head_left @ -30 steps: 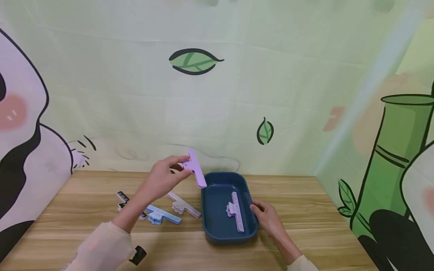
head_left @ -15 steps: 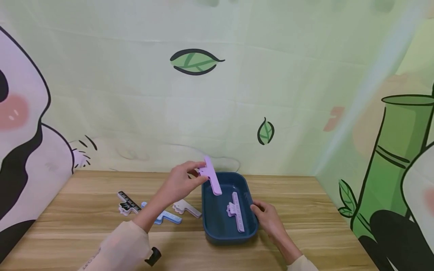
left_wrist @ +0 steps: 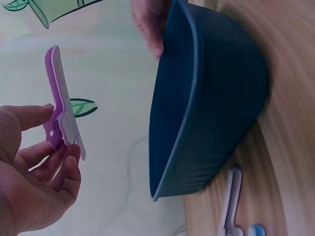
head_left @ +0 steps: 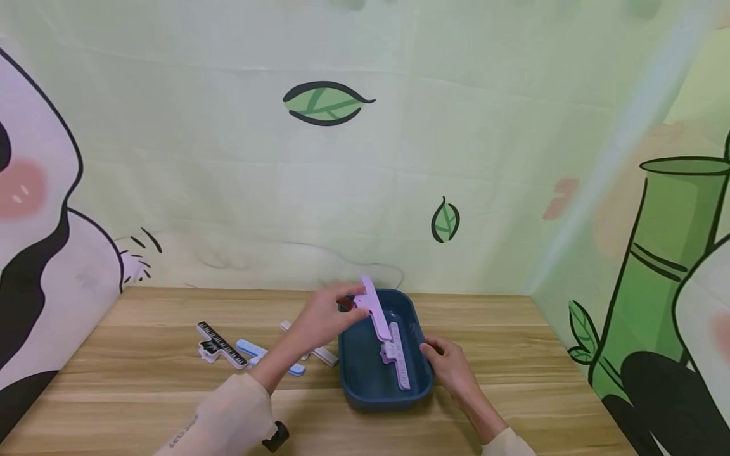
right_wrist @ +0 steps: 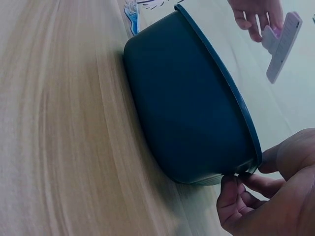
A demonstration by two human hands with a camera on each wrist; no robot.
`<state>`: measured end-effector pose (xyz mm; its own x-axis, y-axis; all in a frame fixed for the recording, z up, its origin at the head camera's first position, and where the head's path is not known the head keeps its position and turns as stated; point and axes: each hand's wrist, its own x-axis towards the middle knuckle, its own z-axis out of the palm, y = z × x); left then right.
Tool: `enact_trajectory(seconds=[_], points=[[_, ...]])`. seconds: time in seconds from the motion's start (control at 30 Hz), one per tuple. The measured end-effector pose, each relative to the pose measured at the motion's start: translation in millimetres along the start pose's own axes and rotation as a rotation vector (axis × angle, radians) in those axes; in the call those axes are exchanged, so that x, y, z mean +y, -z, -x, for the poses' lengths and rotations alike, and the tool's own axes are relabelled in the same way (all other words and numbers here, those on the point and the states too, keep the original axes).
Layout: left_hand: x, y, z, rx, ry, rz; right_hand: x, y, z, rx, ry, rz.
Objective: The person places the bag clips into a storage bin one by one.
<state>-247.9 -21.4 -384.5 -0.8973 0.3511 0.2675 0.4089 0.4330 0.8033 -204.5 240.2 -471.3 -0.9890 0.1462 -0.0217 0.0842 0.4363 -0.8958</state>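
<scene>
Head: left grip (head_left: 326, 318) pinching T-shaped purple clip (head_left: 373, 310) above smooth rounded bin (head_left: 362, 375); right grip (head_left: 453, 367) pinching rim (head_left: 419, 324).

Pale-green, creased, fabric-like backdrop (head_left: 228, 171) rises behind a light-brown wood-grain table (head_left: 125, 392). Printed on it: a broad black-outlined green leaf (head_left: 329, 104); lower right, a smaller upright green leaf (head_left: 445, 220); a black-and-white cartoon animal (head_left: 34, 266), left; a thick green bamboo stalk (head_left: 656, 278), right. Table shadows soft.
</scene>
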Motion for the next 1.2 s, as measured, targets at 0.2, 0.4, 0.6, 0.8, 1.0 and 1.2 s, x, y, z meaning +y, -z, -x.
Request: enact_trajectory(seconds=[0.2,0.4,0.6,0.8,1.0,1.2], points=[[-5.7,-13.5,-3.9,-0.038,-0.008,-0.035,0,0.9,0,0.006,0.03,0.006],[-9.4,-25.8,-8.2,-0.062,-0.031,-0.059,0,1.5,0,0.007,0.025,-0.001],[-10.7,-35.8,-7.3,-0.116,-0.025,-0.062,2,0.8,-1,0.016,0.042,-0.015],[-13.0,-47.2,-7.1,-0.161,-0.003,-0.086,2,0.4,-1,0.01,0.025,-0.014],[-17.6,-58.5,-8.2,-0.19,-0.023,-0.115,1,0.9,-1,0.01,0.02,-0.011],[-18.4,-66.2,-7.7,-0.215,-0.018,-0.103,0,0.9,0,0.005,0.0,-0.01]])
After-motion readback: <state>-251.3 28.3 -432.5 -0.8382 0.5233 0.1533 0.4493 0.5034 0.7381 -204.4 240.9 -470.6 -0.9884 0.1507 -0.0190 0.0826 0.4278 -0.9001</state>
